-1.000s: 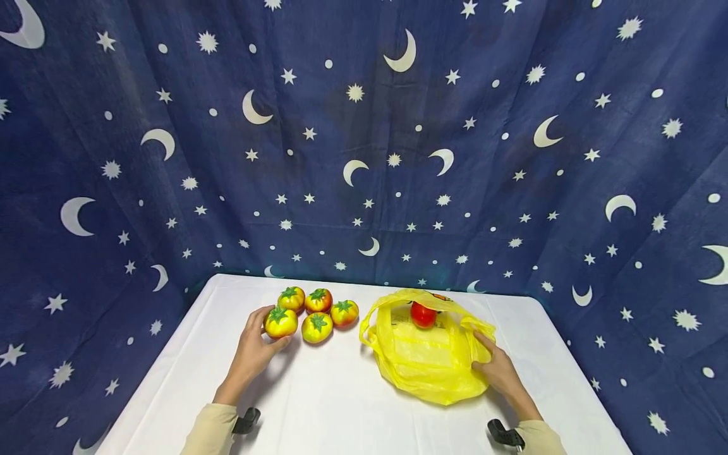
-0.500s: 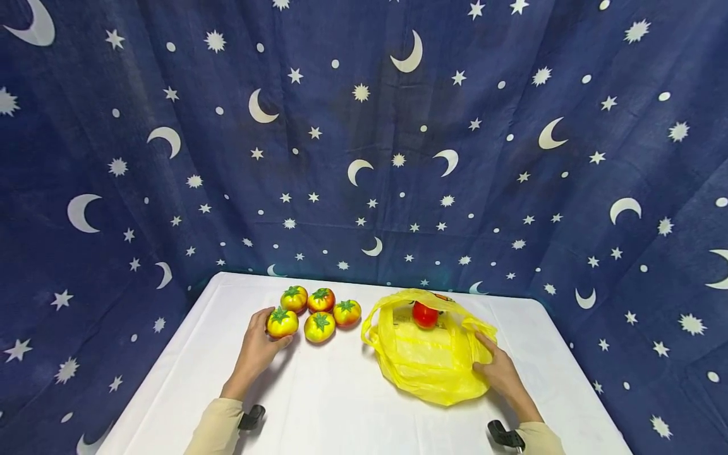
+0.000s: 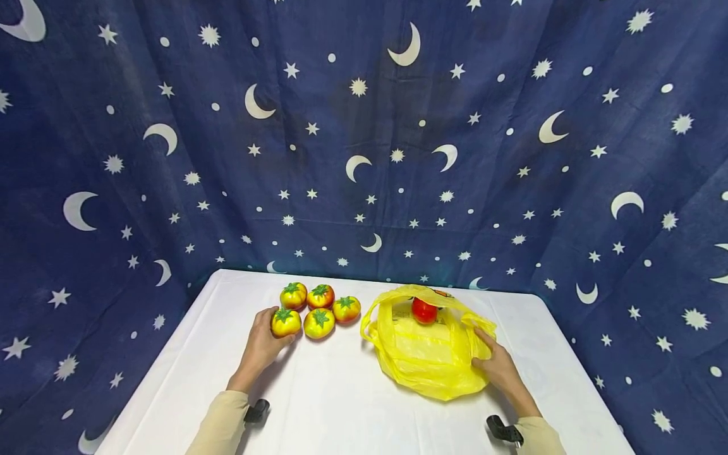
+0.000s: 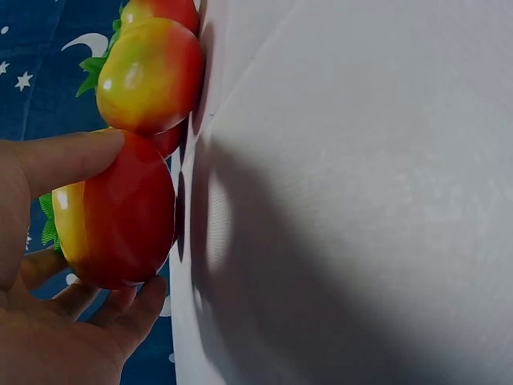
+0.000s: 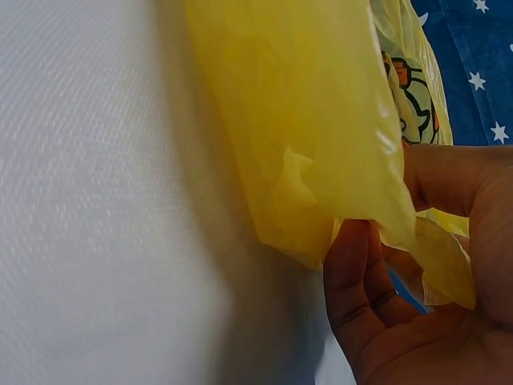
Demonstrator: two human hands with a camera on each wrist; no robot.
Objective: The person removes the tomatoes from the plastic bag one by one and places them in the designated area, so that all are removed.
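My left hand (image 3: 263,344) grips a yellow-and-red tomato (image 3: 286,323) with a green leafy top, thumb on one side and fingers curled round the other. In the left wrist view this tomato (image 4: 120,216) is very close to the white cloth; whether it touches is hard to tell. Several similar tomatoes (image 3: 320,323) sit just right of and behind it. My right hand (image 3: 499,363) pinches the right edge of a yellow plastic bag (image 3: 438,379), whose mouth faces me. Inside the bag, near the back, lies a red tomato (image 3: 424,311). Bag film hides part of the right fingers.
A white cloth covers the table (image 3: 341,404). Behind and at both sides hangs a dark blue curtain (image 3: 364,189) with moons and stars. Black wrist mounts (image 3: 258,411) stick out from both sleeves.
The left hand and its tomato have shifted slightly right, close to the neighbouring tomatoes. The right hand keeps its hold on the bag; the head view has tilted slightly.
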